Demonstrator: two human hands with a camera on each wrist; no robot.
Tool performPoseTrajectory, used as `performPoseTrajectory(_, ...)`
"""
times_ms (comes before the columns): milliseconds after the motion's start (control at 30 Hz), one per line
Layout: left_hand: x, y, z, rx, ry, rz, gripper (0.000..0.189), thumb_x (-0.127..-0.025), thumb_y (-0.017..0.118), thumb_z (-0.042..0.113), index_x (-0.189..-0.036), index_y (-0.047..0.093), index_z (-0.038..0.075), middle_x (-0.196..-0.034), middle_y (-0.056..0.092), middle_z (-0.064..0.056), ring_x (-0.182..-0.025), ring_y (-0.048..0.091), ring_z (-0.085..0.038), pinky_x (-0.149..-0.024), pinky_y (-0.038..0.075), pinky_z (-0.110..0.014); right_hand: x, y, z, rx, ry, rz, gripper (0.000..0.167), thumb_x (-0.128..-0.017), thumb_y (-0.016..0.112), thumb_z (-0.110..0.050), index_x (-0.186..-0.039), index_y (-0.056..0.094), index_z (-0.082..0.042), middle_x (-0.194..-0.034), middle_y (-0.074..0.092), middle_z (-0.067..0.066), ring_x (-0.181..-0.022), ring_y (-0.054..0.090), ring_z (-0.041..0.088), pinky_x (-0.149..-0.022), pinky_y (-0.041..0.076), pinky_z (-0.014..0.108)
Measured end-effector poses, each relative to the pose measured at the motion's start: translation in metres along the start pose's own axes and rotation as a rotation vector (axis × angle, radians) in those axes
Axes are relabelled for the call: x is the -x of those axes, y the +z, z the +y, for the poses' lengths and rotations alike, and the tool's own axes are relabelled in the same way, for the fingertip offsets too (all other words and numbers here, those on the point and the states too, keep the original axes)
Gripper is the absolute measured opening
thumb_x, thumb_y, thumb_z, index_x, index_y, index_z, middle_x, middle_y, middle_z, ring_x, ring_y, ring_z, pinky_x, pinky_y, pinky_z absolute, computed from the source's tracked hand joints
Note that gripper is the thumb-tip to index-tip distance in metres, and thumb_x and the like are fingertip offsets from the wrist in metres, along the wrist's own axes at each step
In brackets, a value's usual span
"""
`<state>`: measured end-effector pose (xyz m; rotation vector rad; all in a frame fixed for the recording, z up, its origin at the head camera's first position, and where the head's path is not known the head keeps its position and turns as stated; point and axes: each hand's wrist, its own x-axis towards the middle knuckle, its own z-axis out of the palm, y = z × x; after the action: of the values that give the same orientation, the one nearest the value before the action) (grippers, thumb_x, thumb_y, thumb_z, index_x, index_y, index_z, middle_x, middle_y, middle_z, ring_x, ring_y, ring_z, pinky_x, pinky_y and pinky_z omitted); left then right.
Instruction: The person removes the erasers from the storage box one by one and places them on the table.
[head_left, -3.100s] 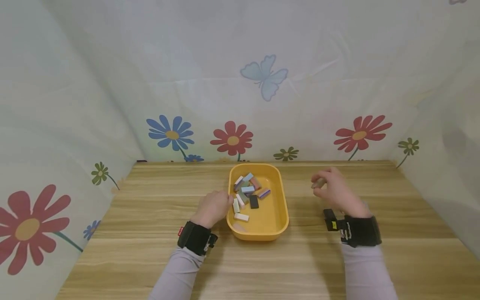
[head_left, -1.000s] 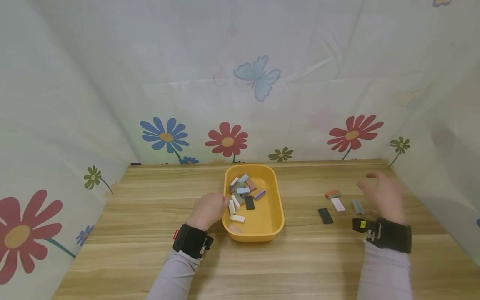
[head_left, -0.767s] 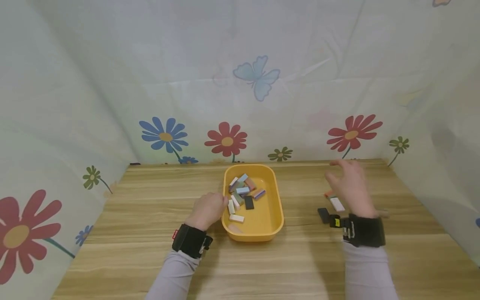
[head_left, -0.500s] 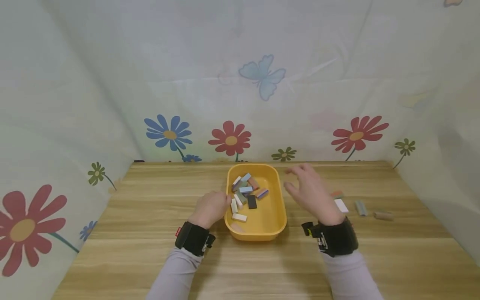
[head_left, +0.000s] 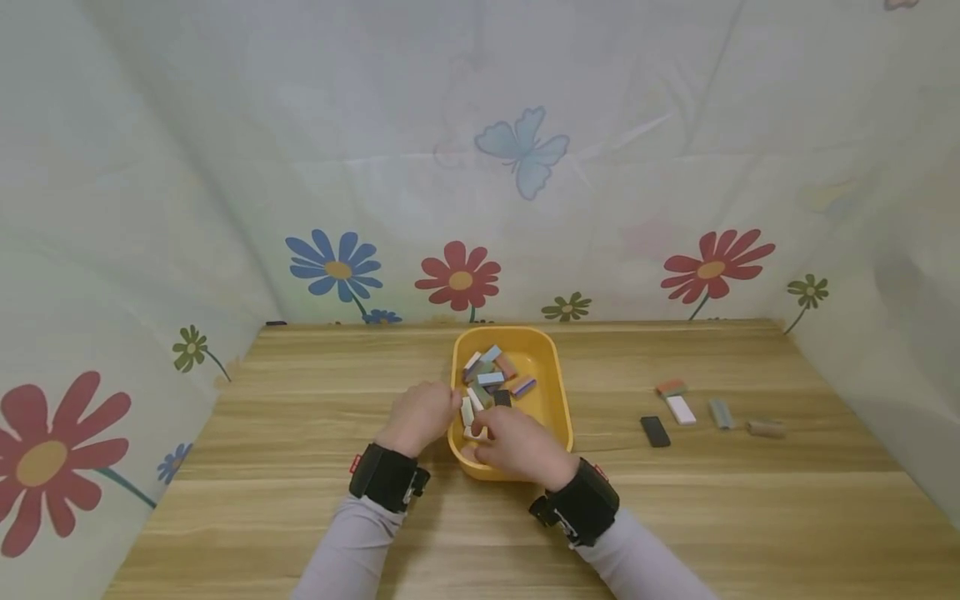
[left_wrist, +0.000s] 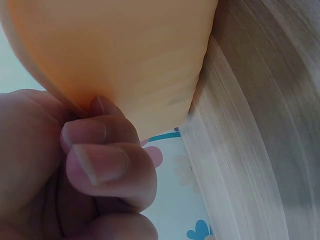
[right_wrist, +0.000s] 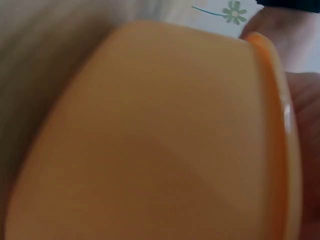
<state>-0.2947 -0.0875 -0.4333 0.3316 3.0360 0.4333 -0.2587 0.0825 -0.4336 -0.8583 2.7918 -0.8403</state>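
One yellow tub point(head_left: 542, 371) stood on the wooden table point(head_left: 360, 367), with roughly a dozen small blocks inside; they overlapped and the right hand point(head_left: 521, 443) covered some, so an exact count could not be made. Two light blue blocks point(head_left: 491, 379) showed in it, one black eraser-shaped block point(head_left: 502, 399) and one orange-and-purple block point(head_left: 523, 387). Five more lay on the table to the right of the tub: one orange-and-green piece point(head_left: 671, 387), one pink-white piece point(head_left: 681, 410), one grey-green piece point(head_left: 721, 414), one brown piece point(head_left: 766, 428) and one black piece point(head_left: 656, 432). The first two lay close together, the others apart.

The left hand point(head_left: 422, 417) held the tub's left rim, its fingers curled against the outer wall. The right hand reached over the near end of the tub, thumb and forefinger bent around a white block point(head_left: 472, 433); whether they pinched it could not be told.

Half a second earlier, the right hand was beside the tub's right edge, its fingers spread, and its arm hid the black piece on the table. Now that piece was in sight, while part of the near end of the tub was covered. The left hand had kept its place on the rim.
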Motion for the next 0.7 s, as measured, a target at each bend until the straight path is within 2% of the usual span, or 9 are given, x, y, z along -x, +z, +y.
performPoseTrajectory(133,-0.0003,0.0015,-0.0015,0.013,0.004,-0.003,0.040,-0.101,0.044,0.026,-0.066,0.054,0.011,-0.064,0.052,-0.005,-0.055,0.050,-0.022,-0.048,0.037,-0.035,-0.0020,0.0085,0.0045,-0.036,0.038,-0.021,0.020,-0.085,0.075,-0.021,-0.096,0.067,-0.007,-0.069,0.056,-0.003,-0.059,0.051,0.011,-0.055,0.041,0.029)
performPoseTrajectory(367,-0.0019,0.0034,-0.0016,0.027,-0.009,-0.010,0.041,-0.102,0.043,0.028,-0.066,0.054,0.012,-0.063,0.051,-0.003,-0.055,0.050,-0.021,-0.048,0.035,-0.034,-0.0028,0.0113,0.0052,-0.036,0.080,-0.004,0.019,-0.084,0.076,-0.023,-0.096,0.068,-0.010,-0.071,0.056,-0.005,-0.063,0.052,0.012,-0.058,0.042,0.030)
performPoseTrajectory(567,-0.0006,0.0018,-0.0005,0.014,-0.001,0.005,0.041,-0.102,0.044,0.027,-0.065,0.053,0.011,-0.064,0.053,-0.005,-0.055,0.050,-0.023,-0.048,0.037,-0.036,-0.0030,0.0119,0.0026,-0.022,0.064,0.019,0.018,-0.084,0.077,-0.021,-0.096,0.069,-0.011,-0.074,0.056,-0.005,-0.068,0.051,0.013,-0.062,0.042,0.030)
performPoseTrajectory(700,0.0003,0.0001,0.0003,0.011,-0.008,-0.002,0.041,-0.102,0.044,0.027,-0.065,0.053,0.011,-0.063,0.052,-0.005,-0.055,0.050,-0.022,-0.048,0.037,-0.036,-0.0039,0.0128,0.0025,-0.032,0.079,0.006,0.015,-0.084,0.076,-0.019,-0.096,0.070,-0.012,-0.075,0.058,-0.006,-0.069,0.053,0.012,-0.063,0.044,0.029)
